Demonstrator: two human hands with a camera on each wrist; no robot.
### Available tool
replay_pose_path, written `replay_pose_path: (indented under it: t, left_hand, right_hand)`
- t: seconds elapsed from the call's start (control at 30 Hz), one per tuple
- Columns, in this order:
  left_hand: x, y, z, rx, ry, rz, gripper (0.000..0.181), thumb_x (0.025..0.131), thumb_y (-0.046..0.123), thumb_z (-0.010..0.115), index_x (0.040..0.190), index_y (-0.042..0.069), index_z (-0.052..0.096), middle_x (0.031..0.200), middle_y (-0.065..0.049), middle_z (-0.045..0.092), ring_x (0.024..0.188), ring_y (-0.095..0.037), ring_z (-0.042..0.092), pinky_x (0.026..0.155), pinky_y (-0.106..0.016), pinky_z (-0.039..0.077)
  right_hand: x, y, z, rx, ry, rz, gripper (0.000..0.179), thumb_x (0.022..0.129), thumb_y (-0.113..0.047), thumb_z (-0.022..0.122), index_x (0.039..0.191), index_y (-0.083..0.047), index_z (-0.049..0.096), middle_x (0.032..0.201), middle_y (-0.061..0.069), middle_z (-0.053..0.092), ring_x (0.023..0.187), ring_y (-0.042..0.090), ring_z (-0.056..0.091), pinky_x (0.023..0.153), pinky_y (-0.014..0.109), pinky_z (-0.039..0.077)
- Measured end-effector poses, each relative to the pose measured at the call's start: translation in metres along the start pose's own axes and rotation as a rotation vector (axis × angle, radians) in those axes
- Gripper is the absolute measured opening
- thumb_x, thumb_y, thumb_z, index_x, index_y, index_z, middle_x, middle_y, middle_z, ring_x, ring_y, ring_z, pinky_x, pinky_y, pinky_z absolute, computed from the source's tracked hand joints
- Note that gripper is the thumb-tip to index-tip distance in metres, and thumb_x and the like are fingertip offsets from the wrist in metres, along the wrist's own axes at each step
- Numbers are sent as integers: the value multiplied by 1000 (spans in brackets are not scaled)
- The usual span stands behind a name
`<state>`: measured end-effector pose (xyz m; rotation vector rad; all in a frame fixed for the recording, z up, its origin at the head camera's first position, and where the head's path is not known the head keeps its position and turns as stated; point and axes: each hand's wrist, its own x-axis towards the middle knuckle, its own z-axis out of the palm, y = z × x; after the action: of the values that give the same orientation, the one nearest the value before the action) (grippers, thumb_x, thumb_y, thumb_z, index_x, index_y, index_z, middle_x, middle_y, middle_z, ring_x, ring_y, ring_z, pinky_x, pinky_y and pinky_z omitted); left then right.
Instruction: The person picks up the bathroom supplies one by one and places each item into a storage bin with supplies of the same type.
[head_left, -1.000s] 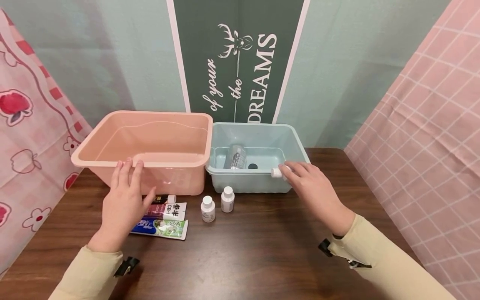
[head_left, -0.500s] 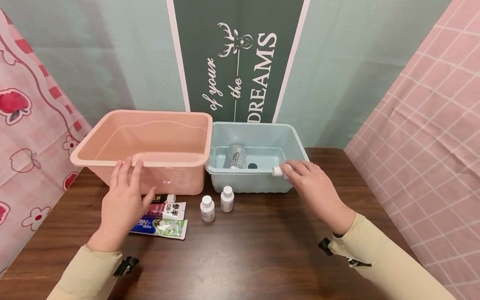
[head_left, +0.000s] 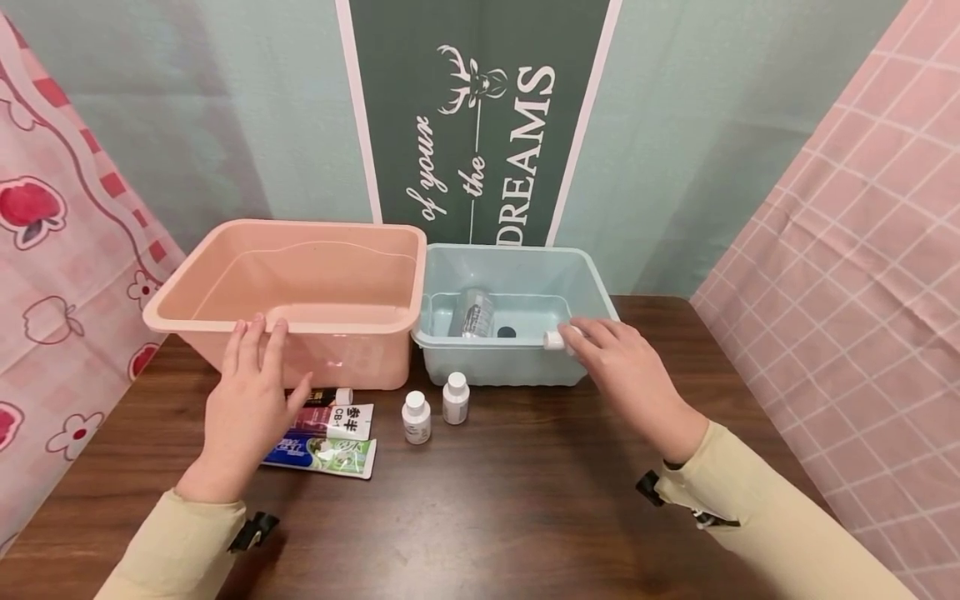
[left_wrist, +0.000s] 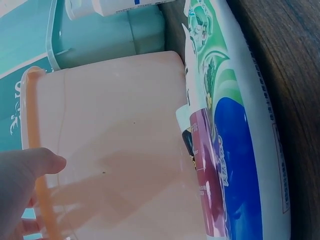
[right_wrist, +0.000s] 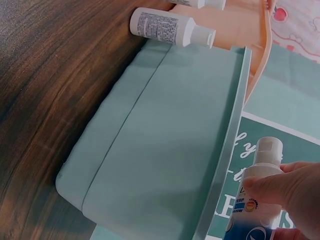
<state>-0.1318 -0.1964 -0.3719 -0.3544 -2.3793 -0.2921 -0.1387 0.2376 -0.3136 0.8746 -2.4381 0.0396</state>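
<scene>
My right hand (head_left: 630, 375) pinches a small white flip-cap bottle (right_wrist: 255, 200) with a blue lower label, held tilted over the front rim of the blue basin (head_left: 495, 365). In the head view, mostly its white cap shows. Inside that basin lies a clear bottle (head_left: 474, 317) with a silvery label. The fingers of my left hand (head_left: 242, 408) are extended at the front rim of the pink basin (head_left: 360, 358), thumb spread. Partly hidden below that hand lie a blue-green toothpaste tube (head_left: 330, 457), a maroon and white tube (head_left: 341, 422) and a black one (head_left: 322, 397).
Two small white bottles, one nearer (head_left: 416, 423) and one farther (head_left: 455, 404), stand upright on the dark wooden table (head_left: 487, 517) before the basins. A green cloth hangs behind, with a pink checked cloth (head_left: 847, 250) on the right and a fruit-print cloth (head_left: 67, 275) on the left.
</scene>
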Motion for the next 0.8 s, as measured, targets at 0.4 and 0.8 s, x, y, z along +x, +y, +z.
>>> replay_pose_path:
  t: [0.4,0.8]
  left_hand:
    - [1,0,-2,-1,-10,-7,78,68,16,77,133,-5,41,134,-33,38,130,-46,29,79,-65,42]
    - [2,1,-3,-2,-23,-14,78,68,17,77,134,-5,40,134,-33,37,128,-47,30,77,-65,42]
  right_hand:
    - [5,3,2,-7,19,-1,43,77,0,70,118,-8,59,111,13,60,99,32,56,87,47,44]
    - [7,7,1,-16,1,1,48,74,2,72,120,-7,59,113,15,60,99,33,55,86,48,44]
